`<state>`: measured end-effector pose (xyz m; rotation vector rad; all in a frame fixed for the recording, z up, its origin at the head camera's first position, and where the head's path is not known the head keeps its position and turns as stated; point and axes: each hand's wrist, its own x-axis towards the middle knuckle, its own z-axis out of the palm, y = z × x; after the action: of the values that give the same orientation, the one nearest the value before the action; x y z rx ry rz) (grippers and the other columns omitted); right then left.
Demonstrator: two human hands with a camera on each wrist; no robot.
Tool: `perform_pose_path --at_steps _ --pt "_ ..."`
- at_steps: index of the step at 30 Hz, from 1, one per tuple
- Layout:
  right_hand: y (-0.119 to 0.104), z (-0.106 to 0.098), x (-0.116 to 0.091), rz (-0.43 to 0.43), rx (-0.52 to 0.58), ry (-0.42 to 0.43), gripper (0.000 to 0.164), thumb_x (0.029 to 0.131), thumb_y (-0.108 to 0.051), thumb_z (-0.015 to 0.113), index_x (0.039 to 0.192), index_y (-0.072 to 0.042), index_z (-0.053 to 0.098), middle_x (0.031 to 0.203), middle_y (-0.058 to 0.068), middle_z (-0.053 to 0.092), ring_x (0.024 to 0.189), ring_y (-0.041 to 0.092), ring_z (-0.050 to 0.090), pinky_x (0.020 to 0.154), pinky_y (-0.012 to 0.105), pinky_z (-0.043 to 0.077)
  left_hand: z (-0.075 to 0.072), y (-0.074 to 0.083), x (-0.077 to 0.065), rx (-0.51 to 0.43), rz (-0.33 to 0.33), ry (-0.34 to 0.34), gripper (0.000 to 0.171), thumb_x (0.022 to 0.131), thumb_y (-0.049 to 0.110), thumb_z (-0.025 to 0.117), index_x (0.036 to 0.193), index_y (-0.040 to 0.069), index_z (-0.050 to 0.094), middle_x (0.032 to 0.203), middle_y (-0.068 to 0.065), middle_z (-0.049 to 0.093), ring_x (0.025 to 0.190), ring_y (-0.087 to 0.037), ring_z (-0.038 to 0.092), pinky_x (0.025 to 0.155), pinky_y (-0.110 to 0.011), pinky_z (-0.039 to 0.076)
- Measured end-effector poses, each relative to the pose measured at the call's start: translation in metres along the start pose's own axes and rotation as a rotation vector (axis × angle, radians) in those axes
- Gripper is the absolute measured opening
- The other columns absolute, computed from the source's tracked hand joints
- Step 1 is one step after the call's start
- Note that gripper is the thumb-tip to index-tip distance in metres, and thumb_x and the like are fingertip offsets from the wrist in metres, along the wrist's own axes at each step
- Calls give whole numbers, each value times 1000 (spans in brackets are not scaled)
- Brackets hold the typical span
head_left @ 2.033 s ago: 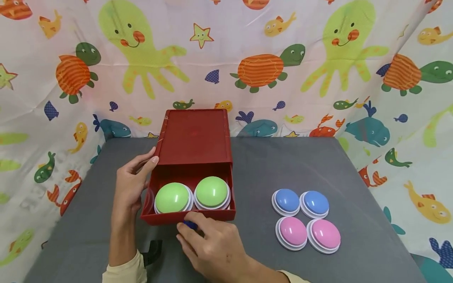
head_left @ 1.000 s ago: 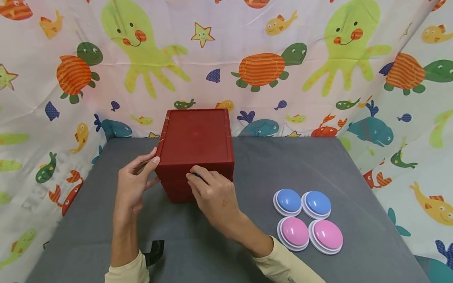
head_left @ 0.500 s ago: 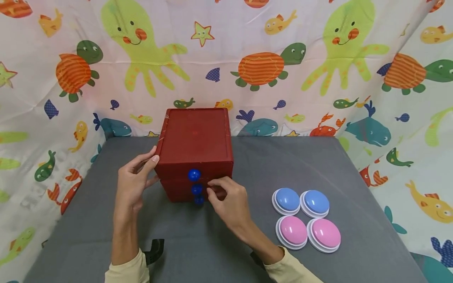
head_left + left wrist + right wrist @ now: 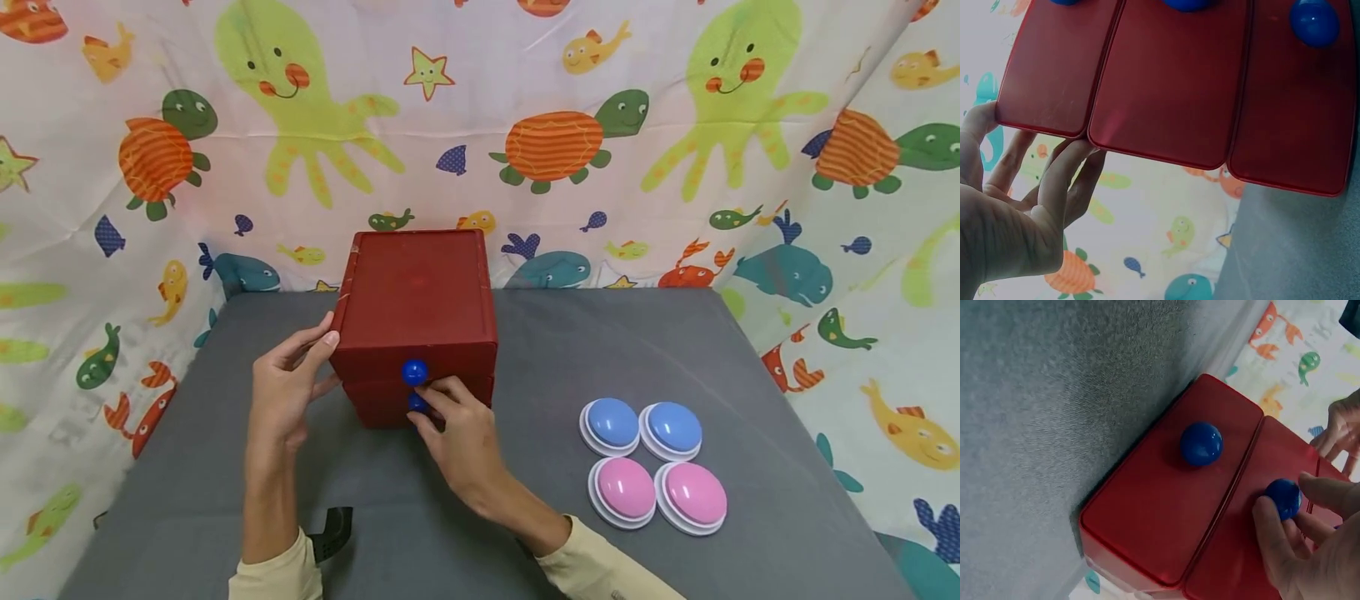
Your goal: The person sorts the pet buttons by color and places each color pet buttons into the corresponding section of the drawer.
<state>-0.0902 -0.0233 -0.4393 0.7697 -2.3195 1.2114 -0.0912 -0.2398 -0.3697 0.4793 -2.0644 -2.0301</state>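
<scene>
A red box [image 4: 420, 287] with three stacked drawers stands on the grey table, every drawer flush in it. Each drawer front carries a round blue knob. My right hand [image 4: 467, 442] pinches the middle knob [image 4: 1284, 498] between thumb and fingers. Above it in the head view, the top knob [image 4: 415, 372] is untouched. The bottom knob [image 4: 1201, 444] shows in the right wrist view and is hidden behind my right hand in the head view. With extended fingers, my left hand [image 4: 288, 383] touches the box's left side near the upper front corner.
To the right lie two blue dome-topped discs [image 4: 612, 422] and two pink dome-topped discs [image 4: 626, 488], all on white bases. A cloth printed with sea animals [image 4: 555, 150] hangs behind and beside the table. Near my left sleeve is a black curved piece [image 4: 332, 533].
The drawer with two green domed discs was pushed in by its knob. My right hand let go of that knob, moved down and took hold of the middle one. My left hand stayed put.
</scene>
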Motion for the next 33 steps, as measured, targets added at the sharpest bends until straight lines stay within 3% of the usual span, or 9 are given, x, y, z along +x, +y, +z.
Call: perform_pose_path --at_steps 5,16,25,33 --pt "-1 4 -3 -50 -51 11 26 86 -4 84 112 1 79 107 8 68 97 17 75 82 26 65 1 -1 0 15 -5 -4 51 97 40 74 144 23 65 151 -3 60 123 -12 60 82 -30 62" --pt "-20 -8 -27 -154 -151 14 23 79 -8 91 100 -4 81 95 4 67 81 12 66 68 15 59 -1 -1 0 12 15 -12 51 98 38 73 144 20 65 153 -1 60 121 -9 63 77 -27 64" --pt "-37 -18 -52 -176 -188 -9 24 77 -11 93 98 -7 82 92 1 65 83 9 65 75 17 62 0 1 0 10 21 -23 51 98 38 73 146 20 63 154 -1 59 120 -8 63 80 -28 63" --pt "-45 -20 -61 -182 -252 -13 25 77 -15 94 98 -10 82 92 -1 65 82 7 65 72 17 62 -1 1 -1 14 25 -13 51 98 38 73 145 20 63 153 -2 60 117 -7 65 85 -37 59"
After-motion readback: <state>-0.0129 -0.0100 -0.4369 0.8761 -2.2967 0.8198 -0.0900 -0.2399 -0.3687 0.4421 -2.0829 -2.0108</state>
